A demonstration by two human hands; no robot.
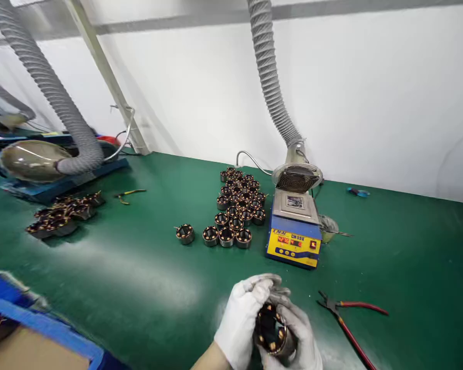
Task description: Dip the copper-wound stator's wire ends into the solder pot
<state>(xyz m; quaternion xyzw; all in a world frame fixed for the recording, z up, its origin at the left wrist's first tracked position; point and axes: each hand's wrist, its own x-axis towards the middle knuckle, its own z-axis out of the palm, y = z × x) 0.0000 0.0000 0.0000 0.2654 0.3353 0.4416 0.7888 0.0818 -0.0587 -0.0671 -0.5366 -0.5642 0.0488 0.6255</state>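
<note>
Green matting covers the tabletop (139, 288), with a white wall behind. Near its front edge, both gloved hands close around one stator (270, 331): the left hand (241, 321) wraps its left side, the right hand (297, 334) cups it from the right and below. Its open bore faces up toward the camera, axis tilted slightly left. Pliers (347, 316) lie just right; a solder pot (294, 228) and more stators (237, 205) sit beyond.

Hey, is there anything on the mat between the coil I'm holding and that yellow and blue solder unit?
Nothing visible. Both gloved hands, left hand and right hand, hold the wound coil. The green mat is bare up to the solder unit. The red-handled pliers lie off to the right.
</note>
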